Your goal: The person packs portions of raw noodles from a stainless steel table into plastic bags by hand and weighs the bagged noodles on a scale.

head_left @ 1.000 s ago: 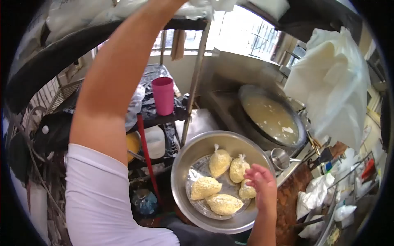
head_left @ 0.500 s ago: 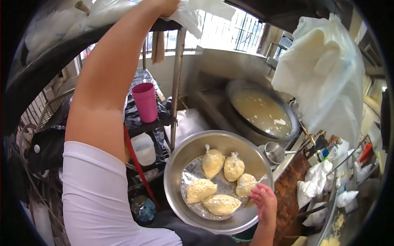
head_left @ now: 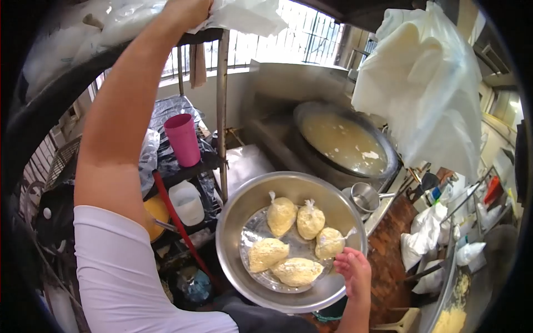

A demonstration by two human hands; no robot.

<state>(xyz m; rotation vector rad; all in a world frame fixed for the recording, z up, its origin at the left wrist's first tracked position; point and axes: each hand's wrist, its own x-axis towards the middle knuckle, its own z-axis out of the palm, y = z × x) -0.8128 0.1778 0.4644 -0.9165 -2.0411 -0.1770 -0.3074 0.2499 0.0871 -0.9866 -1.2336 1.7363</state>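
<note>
My left hand (head_left: 191, 12) reaches up to a white plastic bag (head_left: 247, 15) on the shelf at the top; its fingers are mostly hidden, so its grip is unclear. Low on the right, my right hand (head_left: 353, 269) holds nothing, its fingers loosely curled and apart. It hovers over the rim of a large metal basin (head_left: 236, 208), close to a tied bag (head_left: 330, 243) of pale yellow food. Several similar portions, including another knotted bag (head_left: 282, 216) and an oblong one (head_left: 298, 272), lie in the basin on a perforated metal disc.
Behind the basin is a large pan (head_left: 344, 143) of cloudy liquid. A pink cup (head_left: 182, 140) and a white container (head_left: 186, 203) occupy the left shelves. White plastic (head_left: 422, 89) hangs at upper right. A small metal pot (head_left: 365, 197) sits beside the basin.
The view has shifted slightly, and a yellow bowl now shows beside my left arm. My left hand is still up at the shelf; my right hand remains by the basin's right side.
</note>
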